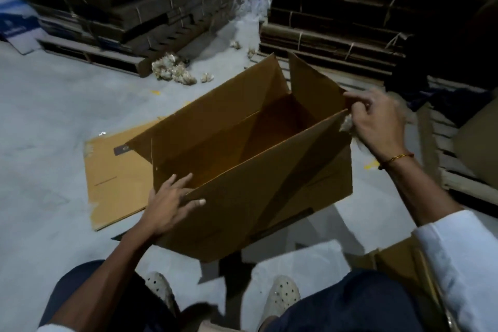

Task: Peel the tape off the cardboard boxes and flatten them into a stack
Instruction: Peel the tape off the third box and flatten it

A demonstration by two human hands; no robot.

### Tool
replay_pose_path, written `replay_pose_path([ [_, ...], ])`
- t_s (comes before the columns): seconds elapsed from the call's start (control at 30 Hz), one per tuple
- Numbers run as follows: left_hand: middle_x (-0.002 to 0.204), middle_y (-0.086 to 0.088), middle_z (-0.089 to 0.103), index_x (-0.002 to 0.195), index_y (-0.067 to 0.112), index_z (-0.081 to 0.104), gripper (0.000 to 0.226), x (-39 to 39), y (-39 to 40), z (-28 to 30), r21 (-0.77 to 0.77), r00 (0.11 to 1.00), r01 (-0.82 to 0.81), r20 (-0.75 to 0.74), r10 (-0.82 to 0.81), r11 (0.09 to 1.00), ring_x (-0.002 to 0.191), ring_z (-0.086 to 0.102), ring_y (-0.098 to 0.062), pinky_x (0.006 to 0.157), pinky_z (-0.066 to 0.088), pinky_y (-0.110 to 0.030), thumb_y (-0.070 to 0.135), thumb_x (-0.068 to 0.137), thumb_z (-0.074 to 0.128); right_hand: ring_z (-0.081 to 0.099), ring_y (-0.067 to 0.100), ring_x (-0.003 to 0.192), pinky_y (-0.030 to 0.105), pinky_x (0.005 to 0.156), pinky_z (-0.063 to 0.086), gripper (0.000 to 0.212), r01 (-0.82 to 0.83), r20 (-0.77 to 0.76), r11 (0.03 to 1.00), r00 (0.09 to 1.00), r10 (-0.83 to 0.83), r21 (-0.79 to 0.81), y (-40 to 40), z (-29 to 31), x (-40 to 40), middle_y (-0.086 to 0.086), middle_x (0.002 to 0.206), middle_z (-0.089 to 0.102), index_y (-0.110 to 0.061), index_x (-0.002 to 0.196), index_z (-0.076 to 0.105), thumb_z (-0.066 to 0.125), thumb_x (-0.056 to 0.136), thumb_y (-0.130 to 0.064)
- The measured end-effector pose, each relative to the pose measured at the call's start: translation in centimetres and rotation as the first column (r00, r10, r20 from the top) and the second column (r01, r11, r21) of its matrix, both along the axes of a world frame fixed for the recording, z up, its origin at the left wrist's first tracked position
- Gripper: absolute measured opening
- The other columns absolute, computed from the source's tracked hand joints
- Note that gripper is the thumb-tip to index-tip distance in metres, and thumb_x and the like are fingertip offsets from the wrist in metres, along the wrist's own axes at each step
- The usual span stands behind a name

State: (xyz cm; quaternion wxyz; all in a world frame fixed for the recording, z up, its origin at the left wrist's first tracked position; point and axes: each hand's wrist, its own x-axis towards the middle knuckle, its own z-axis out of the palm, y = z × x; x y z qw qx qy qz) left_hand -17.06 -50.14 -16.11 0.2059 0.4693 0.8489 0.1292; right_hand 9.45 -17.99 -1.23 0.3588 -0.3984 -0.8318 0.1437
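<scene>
An open brown cardboard box (pixel 242 197) stands skewed in front of my knees, its flaps raised and its inside hollow. My left hand (pixel 172 202) lies on the near left corner of the box, fingers spread and straight, thumb on the outer wall. My right hand (pixel 377 121) is at the far right corner, fingers curled, pinching a crumpled whitish wad of tape (pixel 346 123) at the flap edge. A flattened box (pixel 118 178) lies on the floor to the left, behind the open one.
Tall stacks of bundled flat cardboard (pixel 336 16) on pallets line the back and right. Balls of crumpled tape (pixel 172 70) litter the grey floor near the left pallet. More cardboard (pixel 398 264) lies by my right leg. My feet (pixel 280 296) are below the box.
</scene>
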Motion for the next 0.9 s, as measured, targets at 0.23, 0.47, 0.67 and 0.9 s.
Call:
replay_pose_path([
  [0.23, 0.11, 0.005, 0.069, 0.11, 0.03, 0.066, 0.014, 2.8, 0.4, 2.1, 0.133, 0.931, -0.147, 0.353, 0.091, 0.98, 0.104, 0.066, -0.012, 0.093, 0.056, -0.042, 0.031, 0.1, 0.057, 0.049, 0.006, 0.076, 0.016, 0.063, 0.039, 0.037, -0.032, -0.017, 0.978, 0.999, 0.036, 0.204, -7.7, 6.0, -0.1, 0.003, 0.107, 0.064, -0.018, 0.123, 0.071, 0.046, 0.097, -0.012],
  [0.47, 0.12, 0.01, 0.064, 0.129, 0.028, 0.059, 0.031, 6.6, 1.3, 4.4, 0.274, 0.867, -0.163, 0.498, 0.005, 0.948, 0.113, 0.062, -0.009, 0.1, 0.053, -0.044, 0.024, 0.099, 0.059, 0.055, 0.007, 0.069, 0.005, 0.054, 0.028, 0.031, -0.148, 0.089, 0.959, 0.988, 0.13, 0.24, -17.0, 3.5, -2.1, 0.001, 0.116, 0.067, -0.016, 0.125, 0.07, 0.063, 0.095, -0.012],
  [0.67, 0.116, 0.014, 0.067, 0.119, 0.037, 0.063, 0.023, 7.5, -1.6, 8.9, 0.522, 0.846, -0.308, 0.533, -0.022, 0.795, 0.112, 0.062, -0.003, 0.097, 0.051, -0.034, 0.039, 0.097, 0.058, 0.05, 0.005, 0.06, 0.009, 0.048, 0.035, 0.035, -0.338, 0.214, 0.911, 0.933, 0.29, 0.237, -22.7, 3.6, -4.9, -0.002, 0.118, 0.064, -0.02, 0.131, 0.065, 0.06, 0.096, -0.022],
  [0.9, 0.11, -0.006, 0.072, 0.139, 0.026, 0.05, 0.067, 5.6, -4.6, 17.4, 0.408, 0.459, -0.73, 0.887, -0.05, 0.548, 0.079, 0.065, -0.015, 0.05, 0.049, -0.023, 0.071, 0.091, 0.038, 0.067, 0.022, 0.08, 0.035, 0.064, 0.061, 0.026, -0.495, 0.317, 0.853, 0.845, 0.43, 0.163, -30.3, 5.4, -9.0, 0.0, 0.118, 0.055, -0.021, 0.122, 0.064, 0.062, 0.097, -0.029],
])
